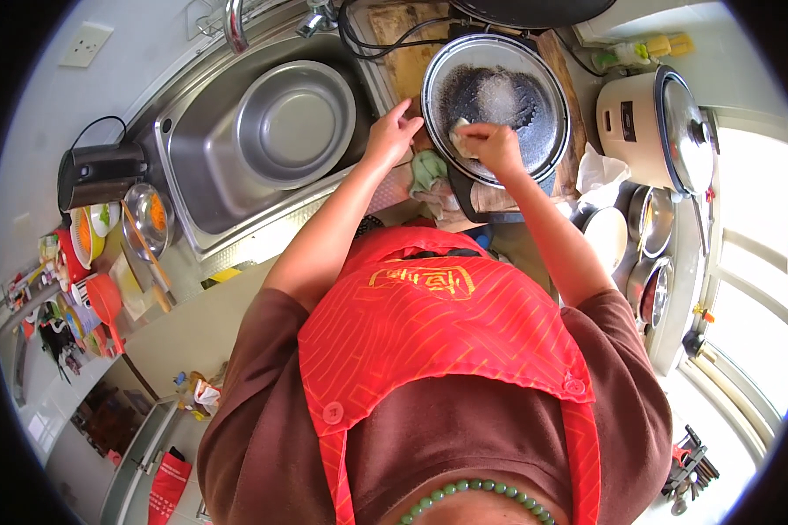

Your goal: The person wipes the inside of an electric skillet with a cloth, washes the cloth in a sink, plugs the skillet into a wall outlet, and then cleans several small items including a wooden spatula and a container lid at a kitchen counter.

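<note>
In front of me is a round, metal-rimmed pan or glass lid [538,141]; which of the two I cannot tell. Its dark middle looks wet or fogged, with greyish specks around it and a pale patch near the centre. Over its lower left part, my right hand [496,147] pinches a crumpled whitish cloth or paper [463,139]. To the left of the rim is my left hand [394,134], holding nothing, its fingers apart. Whether its fingertips touch the rim is unclear. A green cloth [428,169] lies just below that hand.
At left, a steel basin [295,125] sits in the sink [203,157]. A black cable [394,47] crosses the wooden board [404,23]. A rice cooker [634,134], crumpled white paper [603,174] and steel bowls [651,220] are at right. Shredded orange food [157,213] fills part of another bowl.
</note>
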Demonstrator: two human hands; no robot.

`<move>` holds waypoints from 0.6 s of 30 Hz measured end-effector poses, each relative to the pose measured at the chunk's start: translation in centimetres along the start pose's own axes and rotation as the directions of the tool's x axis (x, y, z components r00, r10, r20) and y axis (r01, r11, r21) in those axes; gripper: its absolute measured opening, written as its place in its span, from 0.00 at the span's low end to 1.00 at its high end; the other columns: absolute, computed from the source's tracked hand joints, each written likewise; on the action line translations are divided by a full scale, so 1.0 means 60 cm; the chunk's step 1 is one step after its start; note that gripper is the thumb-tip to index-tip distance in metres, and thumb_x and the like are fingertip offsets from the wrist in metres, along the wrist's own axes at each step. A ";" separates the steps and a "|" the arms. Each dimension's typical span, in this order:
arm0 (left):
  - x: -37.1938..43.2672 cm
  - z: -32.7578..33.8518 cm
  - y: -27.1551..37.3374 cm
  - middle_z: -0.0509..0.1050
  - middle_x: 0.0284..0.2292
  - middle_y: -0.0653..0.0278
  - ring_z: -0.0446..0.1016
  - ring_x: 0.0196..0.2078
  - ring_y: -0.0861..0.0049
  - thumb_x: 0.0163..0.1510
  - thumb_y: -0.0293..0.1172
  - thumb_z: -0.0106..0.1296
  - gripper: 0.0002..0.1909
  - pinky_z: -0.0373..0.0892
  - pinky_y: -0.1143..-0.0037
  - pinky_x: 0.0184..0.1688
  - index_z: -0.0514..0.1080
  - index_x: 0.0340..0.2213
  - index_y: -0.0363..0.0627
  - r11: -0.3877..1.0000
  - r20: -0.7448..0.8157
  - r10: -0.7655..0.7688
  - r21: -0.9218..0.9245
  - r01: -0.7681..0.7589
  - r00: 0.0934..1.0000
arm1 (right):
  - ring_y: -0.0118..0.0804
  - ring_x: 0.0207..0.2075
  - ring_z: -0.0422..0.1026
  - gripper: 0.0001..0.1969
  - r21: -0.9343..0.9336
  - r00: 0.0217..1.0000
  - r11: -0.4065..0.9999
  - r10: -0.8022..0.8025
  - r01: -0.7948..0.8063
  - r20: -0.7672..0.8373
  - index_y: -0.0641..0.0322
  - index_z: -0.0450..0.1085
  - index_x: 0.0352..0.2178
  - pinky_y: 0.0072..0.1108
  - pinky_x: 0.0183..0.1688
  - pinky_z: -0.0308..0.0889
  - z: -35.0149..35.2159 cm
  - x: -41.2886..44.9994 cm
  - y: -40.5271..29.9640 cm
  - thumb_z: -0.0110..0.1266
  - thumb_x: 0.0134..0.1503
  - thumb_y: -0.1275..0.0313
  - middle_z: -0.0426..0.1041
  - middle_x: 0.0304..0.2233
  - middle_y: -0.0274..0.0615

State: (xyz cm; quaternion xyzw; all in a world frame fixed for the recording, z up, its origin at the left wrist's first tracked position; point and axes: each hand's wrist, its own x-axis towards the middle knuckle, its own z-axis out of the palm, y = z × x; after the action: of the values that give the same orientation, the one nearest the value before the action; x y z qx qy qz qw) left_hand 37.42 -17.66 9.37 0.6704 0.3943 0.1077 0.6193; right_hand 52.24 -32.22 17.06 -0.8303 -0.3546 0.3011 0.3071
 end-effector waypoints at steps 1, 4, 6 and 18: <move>-0.009 -0.010 0.004 0.69 0.26 0.69 0.66 0.23 0.86 0.56 0.34 0.50 0.25 0.66 0.83 0.24 0.60 0.55 0.44 0.993 0.056 -0.052 -0.103 0.058 0.997 | 0.27 0.29 0.74 0.07 0.572 0.983 0.801 0.116 -0.177 0.142 0.66 0.75 0.29 0.16 0.32 0.68 0.007 0.024 -0.002 0.59 0.45 0.76 0.76 0.29 0.39; -0.043 -0.053 0.011 0.70 0.29 0.70 0.67 0.27 0.87 0.59 0.36 0.46 0.20 0.66 0.83 0.29 0.64 0.52 0.45 0.863 0.145 -0.114 -0.476 0.171 0.983 | 0.29 0.32 0.73 0.08 0.923 0.954 0.244 0.046 -0.298 0.296 0.66 0.71 0.36 0.18 0.37 0.69 0.026 0.046 -0.039 0.52 0.52 0.82 0.74 0.31 0.37; -0.054 -0.088 0.010 0.71 0.33 0.70 0.69 0.32 0.86 0.60 0.37 0.44 0.19 0.67 0.82 0.33 0.65 0.51 0.48 0.845 0.158 -0.115 -0.503 0.180 0.981 | 0.30 0.36 0.73 0.09 0.917 0.918 0.163 -0.104 -0.365 0.384 0.65 0.69 0.37 0.20 0.41 0.69 0.051 0.056 -0.068 0.47 0.54 0.82 0.74 0.34 0.38; -0.046 -0.280 -0.123 0.70 0.33 0.63 0.71 0.32 0.76 0.53 0.24 0.50 0.24 0.70 0.76 0.36 0.60 0.51 0.44 0.496 -0.012 -0.445 -0.836 0.235 0.895 | 0.25 0.31 0.69 0.18 0.824 0.960 0.507 0.025 -0.253 0.279 0.63 0.70 0.44 0.16 0.34 0.64 0.344 0.154 -0.181 0.59 0.48 0.77 0.72 0.33 0.35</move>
State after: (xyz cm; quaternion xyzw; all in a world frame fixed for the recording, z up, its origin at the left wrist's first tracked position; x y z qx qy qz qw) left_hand 22.00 -7.54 7.09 0.1987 0.4918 0.2277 0.8166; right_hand 38.28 -12.86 9.30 -0.5572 -0.1261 0.5542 0.6054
